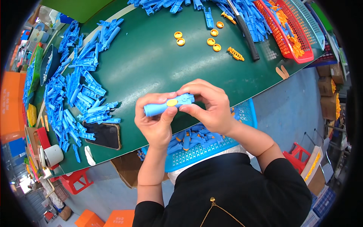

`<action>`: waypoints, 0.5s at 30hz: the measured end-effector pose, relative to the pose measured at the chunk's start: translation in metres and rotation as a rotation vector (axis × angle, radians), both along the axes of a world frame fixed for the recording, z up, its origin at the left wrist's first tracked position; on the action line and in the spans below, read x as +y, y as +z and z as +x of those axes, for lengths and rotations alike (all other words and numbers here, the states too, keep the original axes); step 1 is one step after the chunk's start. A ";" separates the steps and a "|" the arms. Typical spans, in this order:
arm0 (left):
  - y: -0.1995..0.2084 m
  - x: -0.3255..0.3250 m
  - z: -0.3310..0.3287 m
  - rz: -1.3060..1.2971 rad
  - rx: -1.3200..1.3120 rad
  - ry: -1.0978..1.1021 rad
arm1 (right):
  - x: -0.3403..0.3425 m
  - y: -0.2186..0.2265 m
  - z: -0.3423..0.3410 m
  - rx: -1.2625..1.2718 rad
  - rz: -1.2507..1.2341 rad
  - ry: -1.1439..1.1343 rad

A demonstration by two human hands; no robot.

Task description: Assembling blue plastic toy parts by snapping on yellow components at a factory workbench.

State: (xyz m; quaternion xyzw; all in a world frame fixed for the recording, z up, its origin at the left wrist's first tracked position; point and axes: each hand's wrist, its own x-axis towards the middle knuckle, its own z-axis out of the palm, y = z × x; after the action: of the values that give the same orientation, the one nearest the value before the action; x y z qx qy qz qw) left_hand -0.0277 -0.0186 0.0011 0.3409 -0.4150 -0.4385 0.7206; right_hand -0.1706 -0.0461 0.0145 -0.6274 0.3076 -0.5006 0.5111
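Both my hands hold one blue plastic tube-shaped toy part (157, 109) with a yellow oval button on its upper side, over the table's near edge. My left hand (153, 119) wraps round its wider end, thumb near the button. At the narrower, notched end, the fingers and thumb of my right hand (208, 102) pinch it. Beneath my hands, a light-blue basket (196, 154) carries several blue parts with orange bits. Some yellow round caps (180, 41) and a yellow ribbed insert (236, 53) lie farther off on the green table (151, 60).
Piles of blue half-shells (87, 94) spread along the left and far side. A phone (102, 135) lies at the left near edge. A black-handled tool (247, 38) rests at the far right, beside a red basket (300, 56) of orange parts. Red stools (75, 181) stand below.
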 end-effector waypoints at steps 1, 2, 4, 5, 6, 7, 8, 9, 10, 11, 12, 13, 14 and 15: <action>-0.001 -0.001 0.000 -0.005 0.004 -0.004 | 0.000 0.001 0.001 -0.171 0.210 0.045; -0.004 -0.003 0.001 -0.105 -0.171 0.058 | -0.002 0.001 0.000 -0.167 0.204 0.041; -0.004 -0.002 0.002 -0.211 -0.337 0.119 | -0.006 0.002 -0.005 -0.524 0.663 0.161; -0.001 0.000 0.002 -0.194 -0.488 0.116 | -0.008 0.000 -0.007 -0.516 0.701 0.145; 0.002 0.001 0.001 -0.176 -0.639 0.113 | -0.011 -0.001 -0.010 -0.510 0.696 0.137; 0.005 0.002 -0.001 -0.087 -0.462 0.005 | -0.012 -0.002 -0.011 -0.448 0.622 0.144; 0.011 0.002 -0.002 -0.088 -0.456 0.001 | -0.012 -0.002 -0.013 -0.385 0.549 0.149; 0.016 0.003 -0.001 0.123 -0.159 -0.171 | -0.011 0.001 -0.016 -0.350 0.480 0.152; 0.019 0.003 0.000 0.330 0.140 -0.342 | -0.012 0.001 -0.019 -0.346 0.477 0.144; 0.016 0.003 0.006 0.400 0.058 -0.442 | -0.014 0.001 -0.023 -0.178 0.235 0.176; 0.015 0.005 0.005 0.398 0.062 -0.452 | -0.016 0.001 -0.026 -0.008 -0.007 0.206; 0.013 0.007 0.006 0.392 0.016 -0.455 | -0.012 0.002 -0.024 -0.039 0.036 0.218; 0.011 0.007 0.005 0.386 -0.030 -0.458 | -0.007 0.005 -0.021 -0.034 0.035 0.212; 0.009 0.005 0.000 0.342 -0.022 -0.402 | -0.002 0.008 -0.018 -0.219 0.270 0.224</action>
State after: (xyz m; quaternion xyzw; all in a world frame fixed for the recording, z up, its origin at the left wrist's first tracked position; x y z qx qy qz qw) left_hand -0.0272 -0.0132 0.0100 0.3732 -0.4020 -0.6331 0.5462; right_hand -0.1884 -0.0482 0.0221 -0.5253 0.2431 -0.4600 0.6733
